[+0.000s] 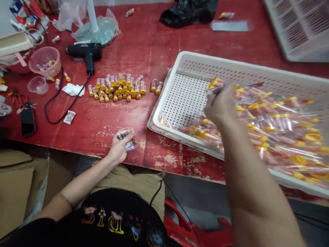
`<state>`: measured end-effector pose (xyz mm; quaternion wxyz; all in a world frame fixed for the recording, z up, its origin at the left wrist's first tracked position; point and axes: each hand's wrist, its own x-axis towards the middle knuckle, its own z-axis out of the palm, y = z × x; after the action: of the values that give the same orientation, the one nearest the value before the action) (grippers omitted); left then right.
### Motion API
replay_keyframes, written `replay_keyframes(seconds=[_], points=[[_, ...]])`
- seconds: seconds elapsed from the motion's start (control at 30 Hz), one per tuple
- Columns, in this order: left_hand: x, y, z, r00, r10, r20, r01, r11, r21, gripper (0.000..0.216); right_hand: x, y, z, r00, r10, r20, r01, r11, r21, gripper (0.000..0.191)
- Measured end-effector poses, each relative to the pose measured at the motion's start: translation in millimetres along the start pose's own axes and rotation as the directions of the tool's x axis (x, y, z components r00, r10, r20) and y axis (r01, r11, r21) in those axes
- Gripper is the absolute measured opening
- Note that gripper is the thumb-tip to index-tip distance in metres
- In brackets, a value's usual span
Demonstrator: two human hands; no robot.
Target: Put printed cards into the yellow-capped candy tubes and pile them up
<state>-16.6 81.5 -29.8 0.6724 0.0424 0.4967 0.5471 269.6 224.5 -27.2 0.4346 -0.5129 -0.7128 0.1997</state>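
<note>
Nearest, over the table's (pixel 144 115) front edge, the left hand (pixel 118 147) was closed on a thin clutch of printed sleeves (pixel 130 145), thumb laid across them, probably so they would not slip or fan out. The right hand (pixel 222 103) was well to its right, above the white tray (pixel 183 91). Its fingers were bent at a yellow-ended packet (pixel 215 82); blur kept me from telling whether it had a grip.

Under and to the right of that hand lay a mass of clear-wrapped packets (pixel 280 118); the tray's raised walls likely kept such slick things from sliding off. A flat printed bundle (pixel 69 117) sat beyond and left of the left hand. Straight beyond it, yellow-capped tubes (pixel 117 87) stood bunched, perhaps to stay within reach (two others sat apart, close by the tray). Farther off, left again, a heat gun (pixel 86 51) lay flat, muzzle leftward, I guessed to keep it clear of the tubes. Farthest, past both hands, a black bag (pixel 190 13) slumped, seemingly pushed out of the way.
</note>
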Motion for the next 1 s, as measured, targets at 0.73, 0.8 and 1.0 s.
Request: replay_keyframes(seconds=[0.73, 0.8, 1.0], points=[[-33.0, -10.7, 2.3, 0.975, 0.216, -0.052, -0.214, 0.976, 0.034, 0.055, -174.6, -167.6, 77.2, 0.926, 0.378, 0.000, -0.326, 0.799, 0.506, 0.041], [-34.5, -9.3, 2.8, 0.982, 0.183, -0.041, -0.182, 0.983, 0.022, 0.051, -181.2, -170.0, 69.0, 0.955, 0.292, -0.047, -0.247, 0.875, 0.418, 0.046], [-42.3, -10.8, 6.7, 0.989, 0.147, 0.005, -0.147, 0.989, 0.036, 0.047, -185.2, -173.5, 64.6, 0.992, -0.008, -0.125, 0.022, 0.993, 0.115, 0.027]])
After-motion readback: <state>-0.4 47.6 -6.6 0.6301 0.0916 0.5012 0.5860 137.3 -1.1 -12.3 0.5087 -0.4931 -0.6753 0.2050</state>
